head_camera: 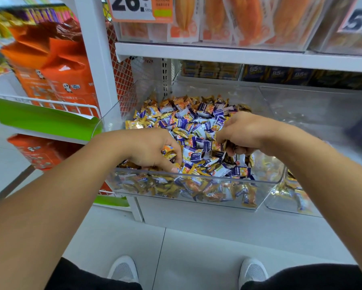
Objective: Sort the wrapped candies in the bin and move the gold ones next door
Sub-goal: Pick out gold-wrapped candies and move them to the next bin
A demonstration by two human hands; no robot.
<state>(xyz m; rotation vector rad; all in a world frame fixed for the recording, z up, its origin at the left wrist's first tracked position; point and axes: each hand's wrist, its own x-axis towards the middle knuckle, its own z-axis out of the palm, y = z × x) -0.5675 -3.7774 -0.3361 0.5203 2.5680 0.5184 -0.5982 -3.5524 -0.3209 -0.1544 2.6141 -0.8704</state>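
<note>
A clear plastic bin (196,178) on the low shelf is filled with wrapped candies (196,124), purple-and-white ones mixed with gold ones. My left hand (148,149) reaches into the near left part of the pile, fingers curled down among gold candies by the front wall. My right hand (244,132) hovers over the right side of the pile, its fingers curled round several gold candies (230,146). A second clear bin (288,197) stands right beside the first and holds some gold candies at its front.
A white shelf board (238,55) hangs close above the bins, with packaged snacks and price tags on it. A white upright post (98,59) and a wire rack (50,103) with orange packs stand to the left. My shoes are on the pale floor below.
</note>
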